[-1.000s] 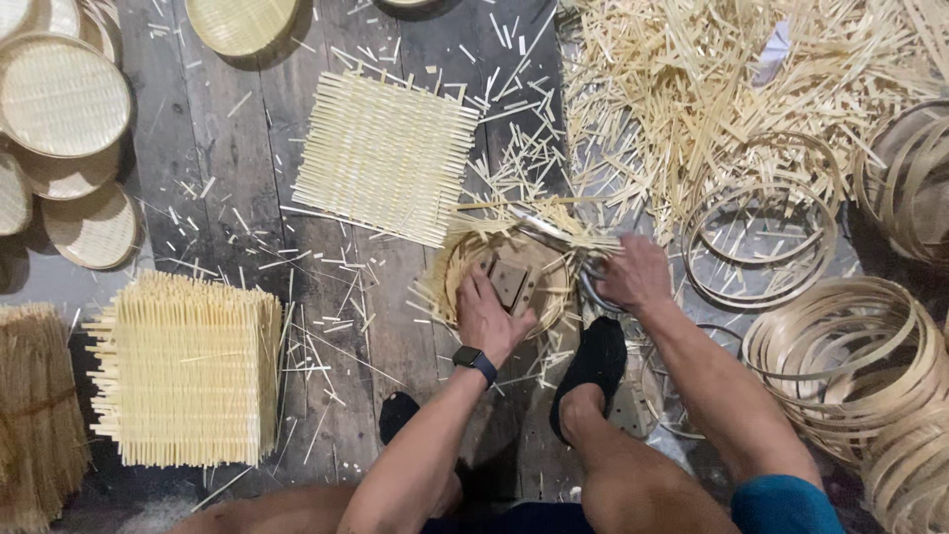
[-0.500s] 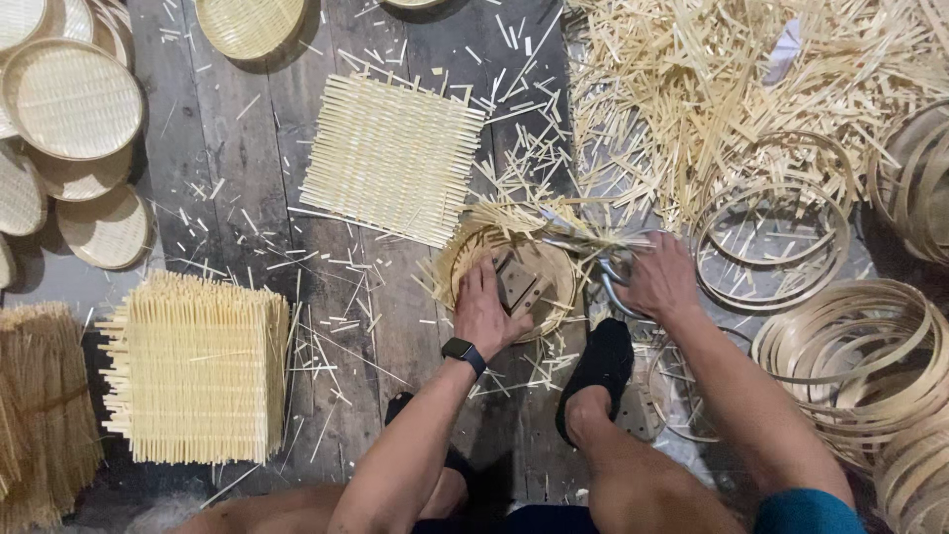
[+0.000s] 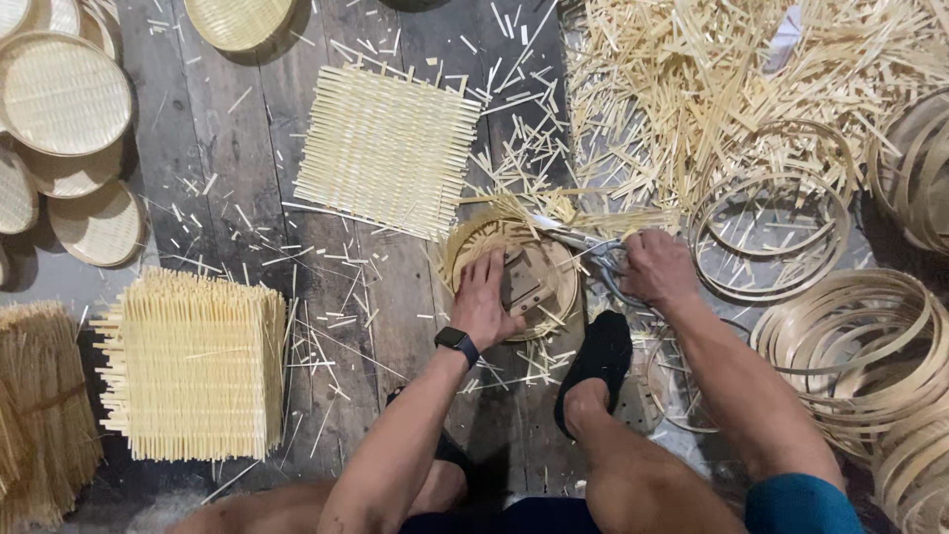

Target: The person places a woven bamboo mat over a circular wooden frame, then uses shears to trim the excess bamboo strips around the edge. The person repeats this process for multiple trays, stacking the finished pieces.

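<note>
A round woven bamboo tray in a ring frame lies on the dark plank floor just ahead of my feet. My left hand presses flat on it, fingers spread, a black watch on the wrist. At the tray's right edge, my right hand grips the handles of metal scissors. Their blades point left across the tray's upper rim, among protruding bamboo strip ends. My black-shoed right foot rests just below the tray.
A square woven mat lies beyond the tray; a stack of such mats sits at left. Finished round trays pile at far left. Bamboo hoops and a heap of offcut strips fill the right side.
My right hand with the scissors has shifted right and slightly down along the tray's rim. My left hand stays pressed on the tray.
</note>
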